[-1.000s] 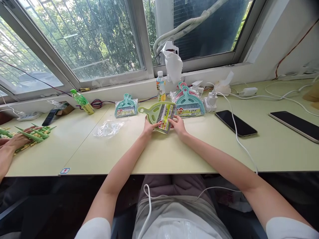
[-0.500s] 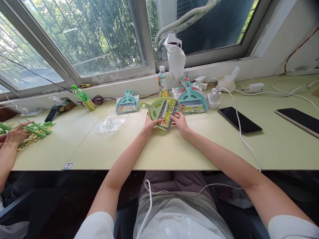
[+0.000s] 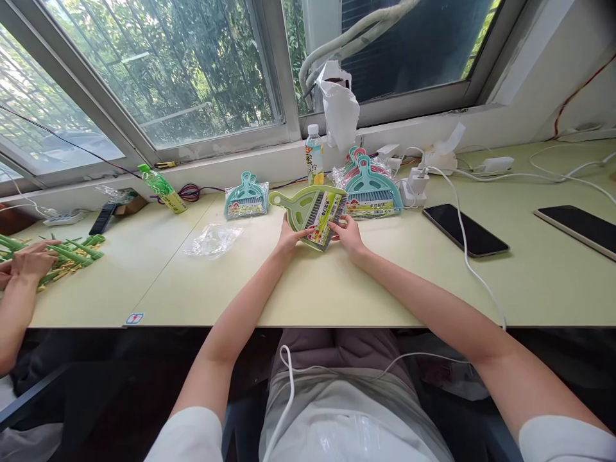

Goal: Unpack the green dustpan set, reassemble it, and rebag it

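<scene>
Between both hands, a green dustpan and brush set (image 3: 301,208) is held up tilted above the table, its handle to the upper left and a printed label over the bristles. My left hand (image 3: 290,236) grips its lower left edge, thumb across the front. My right hand (image 3: 348,236) holds the bristle side at the right, fingers closed on the edge. Behind it, to the left, lies a teal dustpan and brush set (image 3: 247,196) in clear wrap. Several wrapped sets, with a teal one (image 3: 369,189) in front and pink behind, are stacked to the right.
A crumpled clear plastic bag (image 3: 214,240) lies left of my hands. A drink bottle (image 3: 314,157) stands by the sill, and a green bottle (image 3: 162,189) leans farther left. A phone (image 3: 464,231) and a white cable (image 3: 464,237) are at right. Another person's hand (image 3: 33,260) touches green stalks.
My hands and the green dustpan and brush set stay nearly where they were. The view has shifted very slightly, and the other person's hand at far left moves a little.
</scene>
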`<state>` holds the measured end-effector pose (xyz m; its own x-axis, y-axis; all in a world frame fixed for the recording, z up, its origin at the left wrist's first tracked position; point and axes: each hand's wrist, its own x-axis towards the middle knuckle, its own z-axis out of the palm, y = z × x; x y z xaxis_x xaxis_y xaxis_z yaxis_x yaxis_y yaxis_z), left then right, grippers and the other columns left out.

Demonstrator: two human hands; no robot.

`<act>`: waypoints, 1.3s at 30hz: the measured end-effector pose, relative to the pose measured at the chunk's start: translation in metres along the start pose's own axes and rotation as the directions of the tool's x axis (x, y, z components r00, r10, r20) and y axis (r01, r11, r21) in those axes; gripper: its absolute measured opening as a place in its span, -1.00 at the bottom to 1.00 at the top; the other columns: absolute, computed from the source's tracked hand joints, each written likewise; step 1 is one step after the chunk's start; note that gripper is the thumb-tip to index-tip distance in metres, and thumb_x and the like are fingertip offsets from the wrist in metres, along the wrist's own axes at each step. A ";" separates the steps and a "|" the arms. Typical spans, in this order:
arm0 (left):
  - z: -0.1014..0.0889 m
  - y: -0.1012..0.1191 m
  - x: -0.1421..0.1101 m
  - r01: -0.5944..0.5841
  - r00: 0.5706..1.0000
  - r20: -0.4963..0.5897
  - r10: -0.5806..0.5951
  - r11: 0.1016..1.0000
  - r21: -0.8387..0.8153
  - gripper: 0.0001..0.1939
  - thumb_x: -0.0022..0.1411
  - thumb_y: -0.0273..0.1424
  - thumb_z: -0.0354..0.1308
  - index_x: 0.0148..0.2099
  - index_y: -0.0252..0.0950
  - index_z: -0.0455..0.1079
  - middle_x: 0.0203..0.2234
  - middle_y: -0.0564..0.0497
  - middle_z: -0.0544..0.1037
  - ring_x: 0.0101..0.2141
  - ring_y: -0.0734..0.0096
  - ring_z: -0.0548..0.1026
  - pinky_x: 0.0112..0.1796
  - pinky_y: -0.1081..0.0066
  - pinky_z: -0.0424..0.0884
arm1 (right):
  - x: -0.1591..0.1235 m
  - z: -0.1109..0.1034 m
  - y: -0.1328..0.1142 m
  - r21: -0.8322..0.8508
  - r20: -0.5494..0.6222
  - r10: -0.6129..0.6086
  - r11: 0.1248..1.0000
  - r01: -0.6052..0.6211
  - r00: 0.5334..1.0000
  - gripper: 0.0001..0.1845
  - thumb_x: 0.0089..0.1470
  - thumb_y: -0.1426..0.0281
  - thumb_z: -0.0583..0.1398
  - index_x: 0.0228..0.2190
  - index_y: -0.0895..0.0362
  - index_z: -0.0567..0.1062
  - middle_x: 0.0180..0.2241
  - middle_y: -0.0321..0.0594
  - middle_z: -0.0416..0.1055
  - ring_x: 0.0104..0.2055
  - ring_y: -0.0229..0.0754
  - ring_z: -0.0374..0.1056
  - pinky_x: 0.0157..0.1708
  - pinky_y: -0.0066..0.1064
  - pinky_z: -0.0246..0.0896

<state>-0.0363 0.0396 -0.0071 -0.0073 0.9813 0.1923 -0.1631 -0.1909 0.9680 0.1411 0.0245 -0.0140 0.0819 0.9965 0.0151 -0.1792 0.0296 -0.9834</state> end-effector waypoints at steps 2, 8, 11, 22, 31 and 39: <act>0.000 0.000 0.000 0.003 1.000 0.000 -0.003 1.000 -0.003 0.06 -0.44 -0.39 0.58 0.14 -0.20 0.17 0.08 -0.12 0.45 0.11 0.10 0.43 0.18 0.09 0.35 | 0.000 0.000 0.000 0.003 0.002 0.002 1.000 -0.002 1.000 -0.64 -0.05 0.25 0.31 -0.27 0.06 0.28 -0.33 -0.25 0.55 -0.35 -0.20 0.48 -0.47 -0.43 0.39; 0.000 0.001 -0.002 0.020 1.000 0.009 -0.020 1.000 0.004 0.07 -0.44 -0.37 0.58 0.16 -0.18 0.16 0.10 -0.12 0.44 0.12 0.08 0.42 0.16 0.08 0.37 | 0.000 0.001 0.001 -0.010 -0.008 0.001 1.000 -0.001 1.000 -0.60 -0.07 0.22 0.34 -0.27 0.05 0.29 -0.32 -0.23 0.55 -0.33 -0.18 0.48 -0.46 -0.41 0.40; 0.002 0.003 -0.002 0.039 0.999 0.008 -0.039 0.999 -0.008 0.07 -0.45 -0.37 0.58 0.14 -0.17 0.15 0.09 -0.12 0.44 0.13 0.04 0.41 0.13 0.06 0.39 | 0.000 0.000 0.000 -0.010 -0.006 0.001 1.000 -0.001 1.000 -0.60 -0.07 0.21 0.34 -0.27 0.06 0.29 -0.32 -0.23 0.55 -0.35 -0.19 0.48 -0.47 -0.41 0.39; 0.007 0.015 -0.008 0.042 0.997 0.070 -0.043 0.999 0.008 0.12 -0.27 -0.28 0.55 0.31 -0.13 0.07 0.15 -0.14 0.41 0.14 0.04 0.41 0.11 0.08 0.41 | -0.003 -0.002 -0.012 0.013 -0.041 0.010 1.000 -0.010 0.999 -0.55 -0.14 0.19 0.37 -0.28 0.06 0.31 -0.39 -0.29 0.54 -0.50 -0.30 0.35 -0.54 -0.47 0.31; 0.014 0.037 -0.032 -0.303 0.897 -0.195 0.398 0.871 0.386 -0.10 0.15 -0.09 0.27 0.43 -0.02 -0.07 0.41 0.01 -0.03 0.43 0.06 -0.33 0.37 0.06 -0.06 | 0.005 -0.009 -0.019 0.025 -0.069 -0.043 0.999 0.044 0.997 -0.51 -0.13 0.10 0.34 -0.26 0.03 0.28 -0.35 -0.27 0.51 -0.45 -0.26 0.36 -0.46 -0.41 0.31; 0.068 0.030 -0.072 -0.498 0.854 0.438 0.280 0.680 0.537 -0.43 0.08 -0.24 0.34 0.17 -0.08 0.43 0.30 -0.03 0.25 0.41 -0.14 -0.20 0.34 -0.18 -0.51 | -0.004 -0.008 -0.023 0.123 -0.050 -0.082 0.989 0.088 0.995 -0.51 -0.11 0.11 0.34 -0.22 0.04 0.30 -0.35 -0.30 0.48 -0.39 -0.25 0.40 -0.34 -0.38 0.34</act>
<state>0.0262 -0.0387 0.0190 0.3796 0.7742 0.5064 0.4228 -0.6321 0.6494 0.1529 0.0191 0.0070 0.1455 0.9855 0.0869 -0.2901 0.1265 -0.9486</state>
